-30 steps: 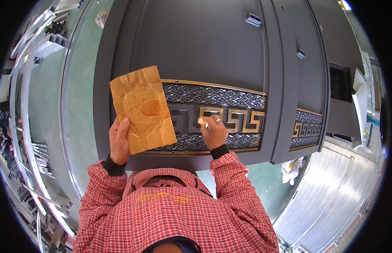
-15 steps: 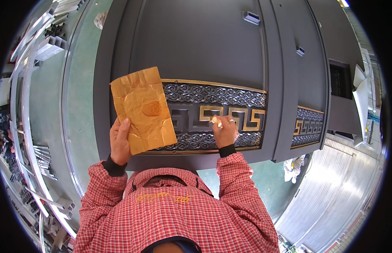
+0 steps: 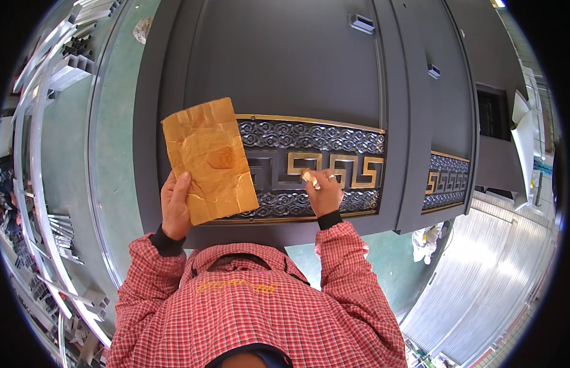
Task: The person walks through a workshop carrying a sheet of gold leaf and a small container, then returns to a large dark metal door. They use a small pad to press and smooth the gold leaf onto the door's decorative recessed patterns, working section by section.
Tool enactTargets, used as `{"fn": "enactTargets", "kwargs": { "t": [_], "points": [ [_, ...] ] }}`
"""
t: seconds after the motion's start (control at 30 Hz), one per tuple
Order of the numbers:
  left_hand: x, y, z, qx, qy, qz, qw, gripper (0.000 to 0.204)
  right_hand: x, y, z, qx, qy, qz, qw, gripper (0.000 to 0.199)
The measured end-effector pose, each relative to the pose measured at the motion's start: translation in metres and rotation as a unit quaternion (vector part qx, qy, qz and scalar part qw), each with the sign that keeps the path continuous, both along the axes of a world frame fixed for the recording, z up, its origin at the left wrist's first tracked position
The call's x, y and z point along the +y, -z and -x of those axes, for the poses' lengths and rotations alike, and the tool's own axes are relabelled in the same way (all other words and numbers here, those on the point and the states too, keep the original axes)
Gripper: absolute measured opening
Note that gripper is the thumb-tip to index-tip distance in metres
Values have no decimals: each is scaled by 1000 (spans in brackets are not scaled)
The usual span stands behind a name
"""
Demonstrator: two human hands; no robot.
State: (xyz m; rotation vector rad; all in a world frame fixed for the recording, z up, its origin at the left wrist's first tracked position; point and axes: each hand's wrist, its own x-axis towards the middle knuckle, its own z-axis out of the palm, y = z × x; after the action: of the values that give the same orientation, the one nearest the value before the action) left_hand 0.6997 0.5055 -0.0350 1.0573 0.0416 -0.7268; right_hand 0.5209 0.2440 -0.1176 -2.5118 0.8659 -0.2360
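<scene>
My left hand [image 3: 176,205] holds a creased piece of cardboard [image 3: 208,190] by its lower left side, thumb on top. Its face is gold-coloured, with a wet-looking brownish patch near the middle. Between the fingertips of my right hand [image 3: 326,195] is a small whitish wad [image 3: 310,179], its kind unclear, with gold on its tip. The wad is at the lower part of a gold key-pattern figure [image 3: 304,157] on a dark grey door panel [image 3: 285,61]; whether it touches is hard to tell. Figures to the right are gold, while one beside the cardboard is dark grey.
Bands of dark embossed swirls [image 3: 309,135] with gold edge strips frame the key pattern. A second grey panel [image 3: 447,122] with a similar band stands at the right. Metal profiles [image 3: 70,70] lie on racks at the left, and corrugated sheeting [image 3: 481,270] is at the lower right.
My right hand and the wad have shifted slightly left along the gold figure. My left hand and the cardboard are nearly where they were.
</scene>
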Motion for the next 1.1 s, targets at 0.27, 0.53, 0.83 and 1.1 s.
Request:
{"fn": "enactTargets", "kwargs": {
  "t": [0.27,0.53,0.83,1.1],
  "points": [
    [1,1,1,-8,5,-4,1000,36,7,-19,3,-11,26,-25,999,18],
    [2,1,4,-8,4,-15,1000,37,18,-10,19,15,16,-37,999,13],
    [7,4,12,-13,10,-17,1000,36,20,-19,23,5,12,0,1000,15],
    [6,15,34,3,29,22,999,31,57,-130,-31,-160,-30,-80,983,25]
  ]
}}
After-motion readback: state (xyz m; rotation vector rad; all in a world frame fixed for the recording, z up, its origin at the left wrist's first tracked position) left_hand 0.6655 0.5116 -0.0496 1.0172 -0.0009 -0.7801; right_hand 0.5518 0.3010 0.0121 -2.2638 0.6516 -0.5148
